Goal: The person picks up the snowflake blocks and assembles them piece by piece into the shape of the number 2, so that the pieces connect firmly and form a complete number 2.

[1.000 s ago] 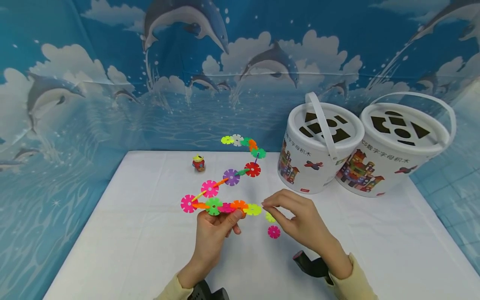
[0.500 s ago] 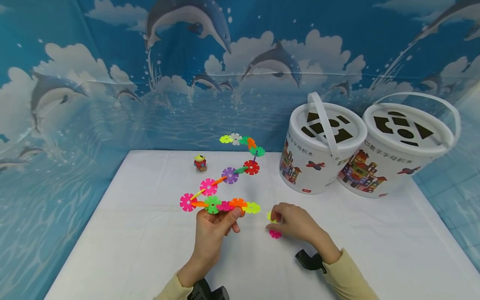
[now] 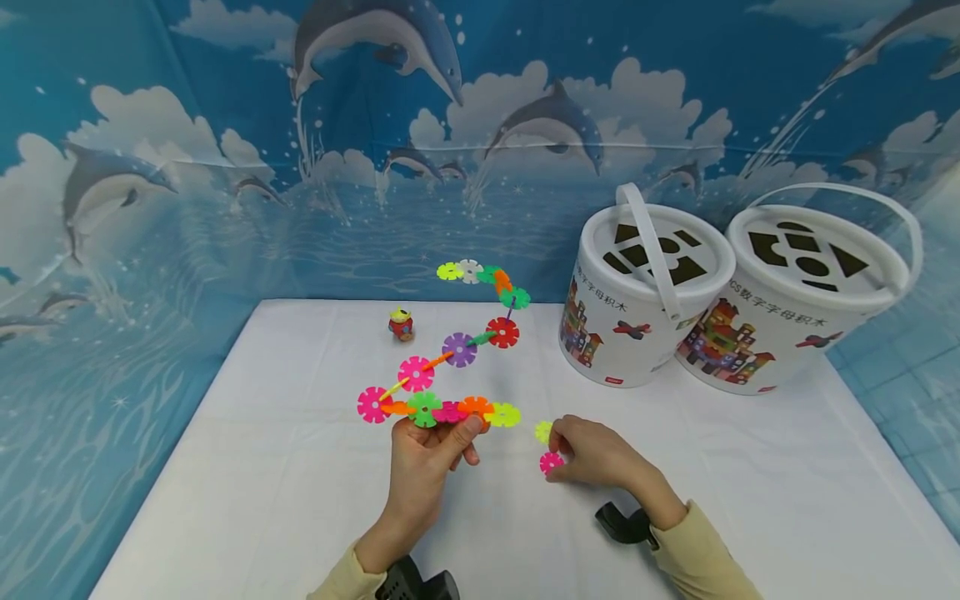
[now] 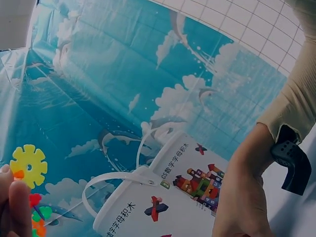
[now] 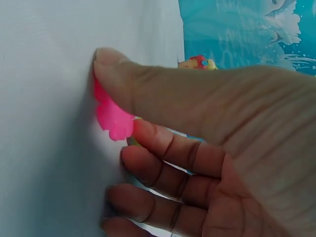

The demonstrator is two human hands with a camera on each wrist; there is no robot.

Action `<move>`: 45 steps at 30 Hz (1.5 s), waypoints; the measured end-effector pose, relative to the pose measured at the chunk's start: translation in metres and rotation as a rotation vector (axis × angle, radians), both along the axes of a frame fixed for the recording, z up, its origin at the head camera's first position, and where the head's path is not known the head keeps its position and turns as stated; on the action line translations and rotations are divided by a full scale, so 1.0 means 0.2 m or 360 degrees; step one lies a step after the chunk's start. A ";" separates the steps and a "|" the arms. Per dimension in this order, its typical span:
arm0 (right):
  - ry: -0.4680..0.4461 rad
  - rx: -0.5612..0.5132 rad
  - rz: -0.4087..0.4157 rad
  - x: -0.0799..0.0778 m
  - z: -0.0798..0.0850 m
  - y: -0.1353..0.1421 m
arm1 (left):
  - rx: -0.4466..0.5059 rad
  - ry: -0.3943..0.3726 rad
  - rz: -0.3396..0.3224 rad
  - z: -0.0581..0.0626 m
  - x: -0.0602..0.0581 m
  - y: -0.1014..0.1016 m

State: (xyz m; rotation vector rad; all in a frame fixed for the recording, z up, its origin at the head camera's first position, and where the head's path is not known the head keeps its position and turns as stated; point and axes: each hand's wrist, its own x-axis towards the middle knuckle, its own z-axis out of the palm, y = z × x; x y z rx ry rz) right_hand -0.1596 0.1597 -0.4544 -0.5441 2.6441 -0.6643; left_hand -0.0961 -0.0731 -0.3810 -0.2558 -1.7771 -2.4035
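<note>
My left hand (image 3: 423, 471) pinches a long chain of colourful plastic snowflake discs (image 3: 425, 409) near its orange disc, above the white table. The chain zigzags away from me, and a yellow disc (image 4: 29, 166) forms its near end. To the right, my right hand (image 3: 603, 458) is down at the tabletop, thumb and index finger at opposite edges of a loose pink snowflake disc (image 5: 116, 118). Its other fingers are curled below in the right wrist view. A loose yellow snowflake disc (image 3: 543, 431) lies just beyond the pink one, beside my fingertips.
Two white lidded buckets (image 3: 637, 325) (image 3: 787, 333) with handles stand at the back right. A small toy figure (image 3: 401, 325) is at the back left of the table. Behind everything hangs a blue dolphin-print cloth (image 3: 337, 225). Black devices (image 3: 626, 525) are strapped to both wrists.
My right hand has moved down from beside the chain's yellow end to the table, and its thumb and finger have closed in on the pink disc. The left hand keeps its hold, almost still.
</note>
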 end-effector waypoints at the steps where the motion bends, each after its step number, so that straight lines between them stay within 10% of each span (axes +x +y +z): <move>1: -0.0001 -0.0007 0.0004 0.00 0.00 0.00 | -0.0008 0.0003 0.0005 0.00 0.00 0.00; 21: 0.0108 -0.0169 0.0158 0.02 0.06 -0.03 | -0.0007 0.0101 -0.0007 -0.01 0.00 0.01; 36: 0.0136 -0.1584 -0.0004 0.13 0.42 -0.07 | -0.0014 0.0083 0.0015 -0.01 0.00 0.00; 45: 0.0330 -0.1737 0.0048 0.19 0.48 -0.10 | -0.0011 0.0100 0.0007 -0.01 0.00 0.00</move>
